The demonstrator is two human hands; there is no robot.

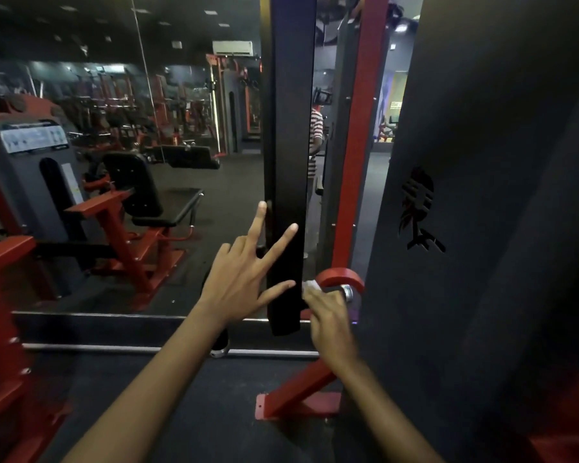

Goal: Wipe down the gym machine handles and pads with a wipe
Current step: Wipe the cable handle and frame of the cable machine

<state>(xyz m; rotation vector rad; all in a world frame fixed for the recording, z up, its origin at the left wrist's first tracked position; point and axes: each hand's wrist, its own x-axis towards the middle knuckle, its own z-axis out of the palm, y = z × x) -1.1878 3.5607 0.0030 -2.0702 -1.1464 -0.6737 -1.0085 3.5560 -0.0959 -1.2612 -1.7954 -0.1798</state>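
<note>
One red-framed seat machine [114, 208] with black pads stands at left. Two bare hands reach forward: the left hand [238, 279] is spread wide, fingers splayed against one long flat black pad [286, 195]. The right hand [330, 315] pinches one small white wipe [311, 285], crumpled, against the curved red bracket [340, 277].

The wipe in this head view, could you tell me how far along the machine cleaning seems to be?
Done: nothing visibly shows as already cleaned. In hand: the right hand presses a white wipe by the red curved bracket, while the left hand rests open against the black upright pad. Left: that pad's length and the seat of the red machine at left show no wiping yet.
</note>
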